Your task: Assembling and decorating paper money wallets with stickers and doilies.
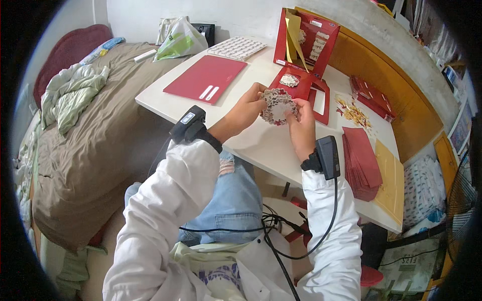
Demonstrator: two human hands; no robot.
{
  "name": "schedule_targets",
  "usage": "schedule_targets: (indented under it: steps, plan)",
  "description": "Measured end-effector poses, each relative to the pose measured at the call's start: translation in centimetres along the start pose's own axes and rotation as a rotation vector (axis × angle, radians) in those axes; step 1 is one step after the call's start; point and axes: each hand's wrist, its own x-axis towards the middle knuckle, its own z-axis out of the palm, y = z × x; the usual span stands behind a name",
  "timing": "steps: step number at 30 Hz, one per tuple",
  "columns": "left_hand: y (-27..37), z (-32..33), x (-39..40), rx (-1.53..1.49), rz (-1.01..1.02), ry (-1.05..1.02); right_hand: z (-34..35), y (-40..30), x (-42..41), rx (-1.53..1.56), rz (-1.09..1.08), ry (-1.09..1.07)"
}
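A round, wreath-patterned paper cutout (278, 108) is held up over the table's near edge. My left hand (246, 103) pinches its left rim, while my right hand (303, 124) grips the right side with the thumb on its front. Just behind the cutout lies a red card wallet (273, 81), partly hidden by my hands. A smaller wreath-shaped piece (289, 80) sits on that wallet. To its right is a red card frame (324, 107) with a cut-out opening.
On the white table (260, 146) are a red folder (207, 77), a sheet of stickers (237, 47), a red display box (279, 41), red packets (371, 96), gold and red scraps (354, 113), stacked red envelopes (359, 161) and yellow card (389, 180). Black cables (276, 225) cross my lap.
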Motion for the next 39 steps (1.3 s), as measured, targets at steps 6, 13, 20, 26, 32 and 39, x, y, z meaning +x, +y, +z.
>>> schedule_targets:
  steps: [6,13,20,26,32,39]
  plan:
    - [-2.0,-0.4,-0.2,-0.034,0.093,-0.038,0.2,0.2,0.1,0.028,0.01,-0.029]
    - [-2.1,-0.4,-0.4,0.135,0.019,-0.08,-0.2,0.7,0.4,-0.084,0.013,-0.103]
    - [-1.7,0.2,-1.0,0.225,-0.021,-0.105,-0.2,2.1,0.1,-0.052,0.051,-0.141]
    - [-1.6,-0.3,-1.2,0.237,-0.028,-0.081,0.4,1.4,-0.1,-0.025,0.039,-0.14]
    - [-1.8,-0.1,-1.0,0.248,-0.024,-0.122,0.1,0.6,-0.2,0.048,0.121,-0.208]
    - [-0.9,0.1,-1.5,0.208,0.078,-0.098,0.4,0.0,-0.3,0.023,0.083,-0.187]
